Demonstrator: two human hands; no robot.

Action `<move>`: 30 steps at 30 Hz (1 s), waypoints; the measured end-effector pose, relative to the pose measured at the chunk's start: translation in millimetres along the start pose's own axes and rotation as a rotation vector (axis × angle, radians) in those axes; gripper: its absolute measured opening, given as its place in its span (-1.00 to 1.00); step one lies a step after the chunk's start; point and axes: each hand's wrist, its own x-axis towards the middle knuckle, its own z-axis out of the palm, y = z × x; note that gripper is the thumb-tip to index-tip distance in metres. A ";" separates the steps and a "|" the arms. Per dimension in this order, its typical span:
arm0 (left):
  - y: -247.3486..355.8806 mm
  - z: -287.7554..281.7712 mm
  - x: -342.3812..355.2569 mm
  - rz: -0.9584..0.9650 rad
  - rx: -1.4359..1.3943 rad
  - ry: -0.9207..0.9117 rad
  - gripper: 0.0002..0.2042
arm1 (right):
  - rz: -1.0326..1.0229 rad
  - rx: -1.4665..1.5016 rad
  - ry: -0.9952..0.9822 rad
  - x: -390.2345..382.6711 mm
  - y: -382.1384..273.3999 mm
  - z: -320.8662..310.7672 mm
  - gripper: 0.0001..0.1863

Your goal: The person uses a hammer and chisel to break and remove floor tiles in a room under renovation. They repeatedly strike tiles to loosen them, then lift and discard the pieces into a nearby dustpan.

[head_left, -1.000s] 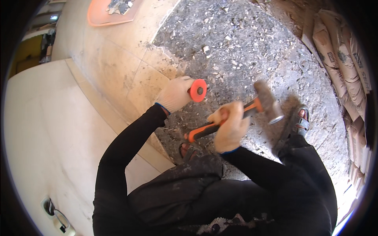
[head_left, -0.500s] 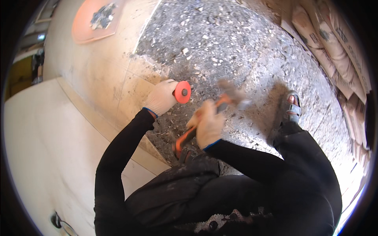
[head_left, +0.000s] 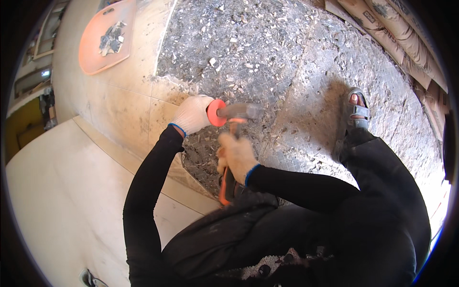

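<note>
In a white knit glove, my left hand (head_left: 192, 115) is closed round a chisel (head_left: 216, 113) with a round orange-red hand guard. Its blade is hidden behind the hand and guard. My right hand (head_left: 238, 157), gloved too and slightly blurred, grips the orange and black handle of a hammer (head_left: 244, 112). The hammer's metal head meets the struck end of the chisel, just right of the guard. Both hands are over the boundary between beige floor tiles (head_left: 122, 103) and rough, broken grey ground (head_left: 282, 62).
Broken chips are scattered over the grey ground. An orange dustpan-like tray (head_left: 88, 55) holding grey rubble (head_left: 113, 38) lies at the upper left. Brown paper sacks (head_left: 382, 33) line the far right. A white panel (head_left: 67, 182) is at the left; my sandalled foot (head_left: 357, 112) stands at the right.
My right hand has swung the hammer leftward, bringing its head from apart to against the chisel. My left hand still holds the chisel. The whole view has shifted slightly.
</note>
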 end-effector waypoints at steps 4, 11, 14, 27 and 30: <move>4.2 0.9 -4.1 -0.029 0.018 0.019 -0.71 | -0.079 -0.103 -0.008 -6.3 5.2 -12.8 -0.70; 3.7 7.6 -10.7 -0.108 -0.040 0.080 -0.79 | -0.329 0.148 0.226 1.3 2.0 -0.4 -0.64; -3.3 11.4 -12.7 -0.121 -0.026 0.055 -0.80 | 0.023 -0.038 -0.074 -2.1 8.0 2.6 -0.69; -42.1 -13.7 -51.0 -0.298 -0.447 0.347 -0.74 | -0.098 0.229 0.035 27.9 -68.2 -14.0 -0.78; -64.3 -33.4 -66.5 -0.333 -0.793 0.509 -0.70 | -0.042 0.120 -0.006 35.9 -67.8 -16.0 -0.79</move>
